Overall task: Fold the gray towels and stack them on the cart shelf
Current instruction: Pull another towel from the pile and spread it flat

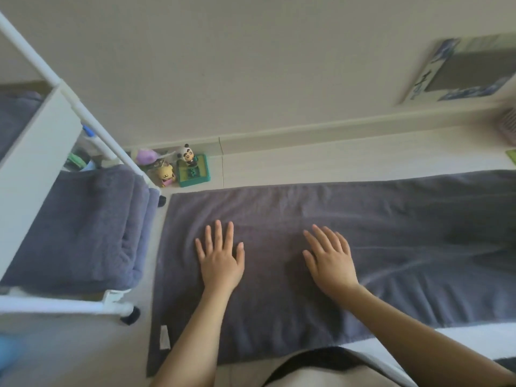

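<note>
A long gray towel [391,241] lies spread flat on the pale floor, running from the cart out past the right edge. My left hand [220,258] rests palm down on its left part, fingers spread. My right hand [329,261] lies flat on the towel a little to the right, fingers apart too. Neither hand grips the cloth. On the left, a white cart [36,163] carries a folded gray towel [83,227] on its lower shelf. Another gray towel [16,113] shows on the shelf above, mostly hidden.
Small toys [184,169], including a panda figure on a green box, sit on the floor by the wall behind the cart. A framed picture [463,71] leans on the wall at the right. The cart's black wheel [131,317] stands near the towel's left edge.
</note>
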